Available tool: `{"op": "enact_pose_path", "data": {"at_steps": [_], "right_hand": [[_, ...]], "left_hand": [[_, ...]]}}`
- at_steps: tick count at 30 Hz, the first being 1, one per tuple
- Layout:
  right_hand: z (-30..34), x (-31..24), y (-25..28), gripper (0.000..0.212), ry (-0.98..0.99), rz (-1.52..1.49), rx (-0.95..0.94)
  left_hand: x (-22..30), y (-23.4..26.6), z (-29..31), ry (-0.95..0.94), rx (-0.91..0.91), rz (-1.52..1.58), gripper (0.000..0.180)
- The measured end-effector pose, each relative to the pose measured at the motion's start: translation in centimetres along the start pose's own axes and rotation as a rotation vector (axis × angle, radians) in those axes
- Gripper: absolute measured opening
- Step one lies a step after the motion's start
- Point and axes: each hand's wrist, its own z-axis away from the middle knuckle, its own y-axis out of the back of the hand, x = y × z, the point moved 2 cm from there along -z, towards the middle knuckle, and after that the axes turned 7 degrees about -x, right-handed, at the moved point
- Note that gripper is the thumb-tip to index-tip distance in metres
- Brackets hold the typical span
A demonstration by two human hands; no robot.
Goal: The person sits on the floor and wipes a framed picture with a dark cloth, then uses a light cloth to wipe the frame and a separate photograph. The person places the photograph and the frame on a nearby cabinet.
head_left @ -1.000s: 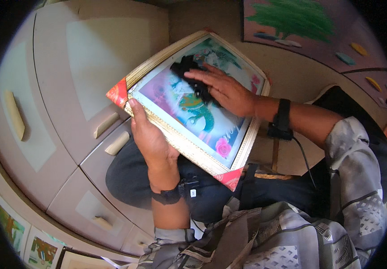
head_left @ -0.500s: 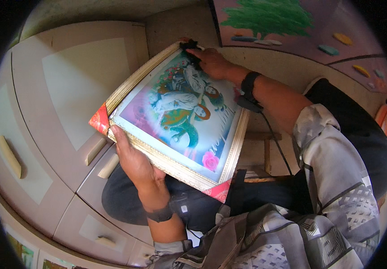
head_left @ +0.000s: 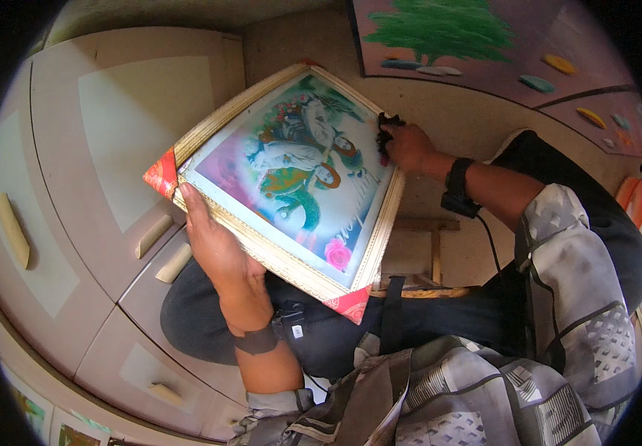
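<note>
A framed picture [head_left: 291, 276] with a pale gold moulding is tilted above my lap. Red corner wraps [head_left: 162, 174] cover several of its corners, and the print shows figures, a bird shape and a pink rose. My left hand [head_left: 221, 253] grips the near left side, thumb on top of the moulding and fingers mostly hidden beneath. At the far right corner, my right hand [head_left: 412, 149] is closed on a crumpled black cloth [head_left: 388, 128], pressed against the frame's edge.
Pale cabinets [head_left: 143, 141] with curved handles [head_left: 154, 236] stand close on my left. A painted panel with a green tree [head_left: 440, 33] is at the far right. Beyond my lap is a small wooden stool or support [head_left: 435, 253]. A black cable [head_left: 490, 241] hangs from my right wrist strap.
My right hand has carried the black cloth from the frame's far top corner along the edge to the right corner. My left hand keeps its grip, and the frame has shifted slightly.
</note>
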Motion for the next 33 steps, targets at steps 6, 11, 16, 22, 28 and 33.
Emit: {"op": "enact_pose_path", "data": {"at_steps": [6, 11, 16, 22, 28, 33], "right_hand": [[1.4, -2.7, -0.6, 0.058, 0.065, -0.159, 0.041], [-1.2, -1.3, -0.9, 0.059, 0.157, -0.215, 0.087], [-2.4, 1.7, -1.8, 0.059, -0.228, -0.157, -0.115], [-5.6, -0.9, -1.1, 0.055, 0.018, -0.382, 0.071], [-11.1, -6.7, 0.3, 0.056, 0.107, -0.323, 0.110], [-9.6, -13.6, 3.4, 0.056, 0.166, -0.485, -0.048]], "left_hand": [[-0.2, -0.3, -0.3, 0.007, 0.023, 0.031, 0.057], [0.0, -0.7, -0.1, 0.012, 0.029, 0.065, 0.055], [0.2, -1.1, 0.0, 0.000, 0.042, 0.028, 0.053], [0.4, -1.4, 0.1, -0.002, 0.075, -0.019, 0.051], [0.8, -1.4, 0.3, 0.054, 0.110, -0.067, 0.045], [0.5, -1.1, 0.0, 0.007, 0.114, -0.031, 0.044]]}}
